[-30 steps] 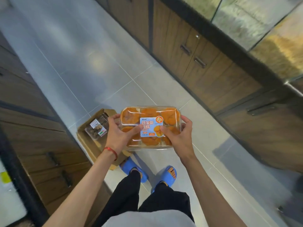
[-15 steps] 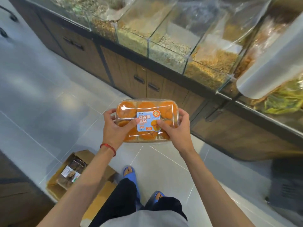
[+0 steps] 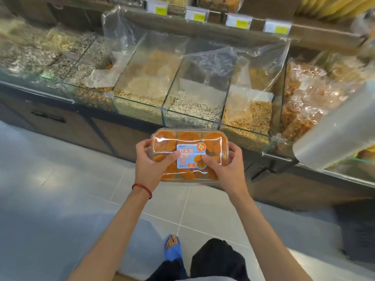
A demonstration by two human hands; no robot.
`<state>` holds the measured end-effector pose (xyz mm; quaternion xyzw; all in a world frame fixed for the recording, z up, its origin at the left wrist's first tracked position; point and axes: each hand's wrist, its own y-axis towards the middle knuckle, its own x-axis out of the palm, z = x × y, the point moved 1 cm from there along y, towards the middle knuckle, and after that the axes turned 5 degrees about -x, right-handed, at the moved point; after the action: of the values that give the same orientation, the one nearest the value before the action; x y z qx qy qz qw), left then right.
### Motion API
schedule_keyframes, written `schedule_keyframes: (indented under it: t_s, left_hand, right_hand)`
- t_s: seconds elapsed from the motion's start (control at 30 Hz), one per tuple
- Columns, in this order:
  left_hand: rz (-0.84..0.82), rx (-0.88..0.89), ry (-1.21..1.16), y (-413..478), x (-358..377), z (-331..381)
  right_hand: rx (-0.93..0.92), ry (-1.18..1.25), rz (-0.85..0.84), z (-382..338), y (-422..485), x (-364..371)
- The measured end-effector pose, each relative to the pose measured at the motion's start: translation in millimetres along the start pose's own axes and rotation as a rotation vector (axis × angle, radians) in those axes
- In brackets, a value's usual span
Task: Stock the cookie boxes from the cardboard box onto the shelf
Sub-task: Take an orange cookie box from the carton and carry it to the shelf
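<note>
A clear plastic cookie box point(image 3: 190, 142) with orange cakes and a blue label is held flat in front of me, at the front edge of the counter. My left hand point(image 3: 150, 165) grips its left end, thumb on the lid. My right hand point(image 3: 227, 169) grips the right end the same way. A wooden shelf point(image 3: 223, 30) with price tags runs across the top of the view, above the bins. The cardboard box is out of view.
Glass bins point(image 3: 162, 110) of seeds and snacks line the counter ahead, some lined with plastic bags. Dark wooden cabinets point(image 3: 97, 130) stand below them. A roll of clear bags point(image 3: 334, 128) juts in at the right. Grey tile floor lies underfoot.
My view has swung up from the floor and the cardboard box to the counter and shelf. Both hands have kept hold of the cookie box and carried it toward the bins.
</note>
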<state>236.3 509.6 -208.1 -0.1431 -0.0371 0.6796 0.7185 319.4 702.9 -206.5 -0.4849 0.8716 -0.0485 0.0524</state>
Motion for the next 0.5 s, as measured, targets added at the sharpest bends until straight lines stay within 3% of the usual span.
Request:
schedule_keyframes:
  t_s: [0.23, 0.5]
  left_hand:
    - [-0.082, 0.061, 0.017, 96, 17, 41]
    - [-0.064, 0.175, 0.077, 214, 70, 100]
  right_hand:
    - [-0.055, 0.046, 0.086, -23, 78, 24]
    - [-0.157, -0.036, 0.187, -43, 207, 43]
